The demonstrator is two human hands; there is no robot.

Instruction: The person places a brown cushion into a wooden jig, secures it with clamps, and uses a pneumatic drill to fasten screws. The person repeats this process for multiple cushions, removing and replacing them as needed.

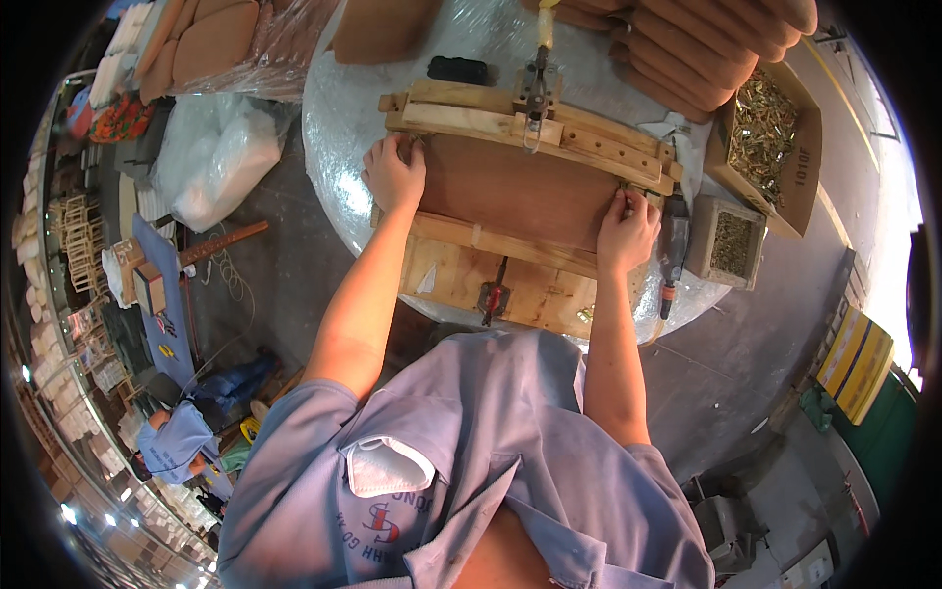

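A brown panel point(520, 191) lies in a wooden jig point(461, 116) on a round table wrapped in clear plastic film point(339, 187). My left hand point(394, 177) is at the panel's far left corner, its fingers closed together by the jig's end. At the far right corner, my right hand point(628, 234) pinches with thumb and fingers. Whatever small thing either pinch holds is too small to make out. A metal toggle clamp point(536, 93) sits at the middle of the jig's far rail. Another clamp with a red handle point(495, 296) is on the near board.
Beside the jig's right end lies a black power driver point(673, 257). A cardboard box point(800, 167) of brass-coloured hardware and a smaller bin point(728, 243) stand at right. Brown padded pieces point(687, 49) are stacked at the back. Another person point(177, 442) is far left.
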